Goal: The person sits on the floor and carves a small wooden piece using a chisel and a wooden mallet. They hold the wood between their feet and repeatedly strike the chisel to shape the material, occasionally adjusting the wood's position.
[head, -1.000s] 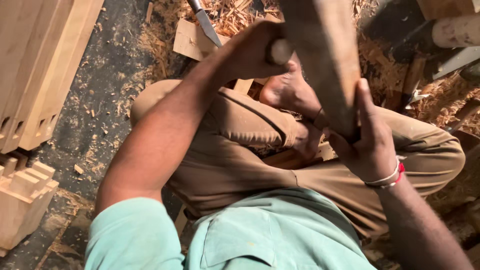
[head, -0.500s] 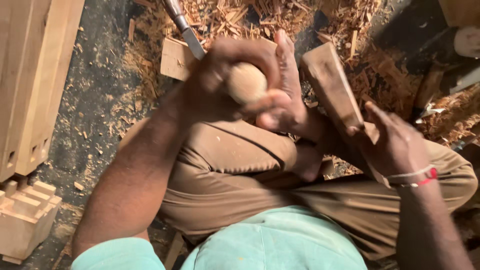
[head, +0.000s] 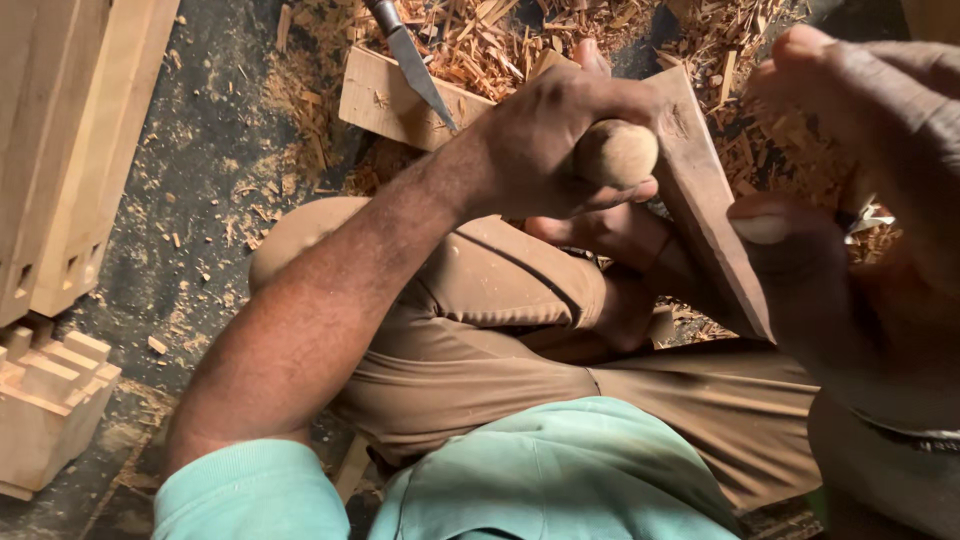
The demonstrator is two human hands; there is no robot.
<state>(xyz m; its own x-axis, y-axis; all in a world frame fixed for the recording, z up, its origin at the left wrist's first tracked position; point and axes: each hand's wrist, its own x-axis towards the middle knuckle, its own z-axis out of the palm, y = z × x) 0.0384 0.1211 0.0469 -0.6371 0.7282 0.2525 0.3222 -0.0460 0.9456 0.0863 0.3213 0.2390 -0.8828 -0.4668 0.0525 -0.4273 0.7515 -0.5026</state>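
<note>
Although the right hand point(head: 860, 200) fills the right side of the view, it sits so close to the camera that it blurs, and its fingers cannot be read as open or closed; its thumb lies against the right edge of the wooden piece point(head: 705, 190). That piece is a flat dark board, its near end hidden behind the wrist and knee, its long axis running from near right to far left, tilted up off the lap. The left hand point(head: 560, 145) is closed around a rounded wooden handle point(head: 615, 152), whose blunt end faces the camera. A chisel point(head: 410, 60) lies on a pale block point(head: 385, 100) among shavings point(head: 480, 40), far left.
</note>
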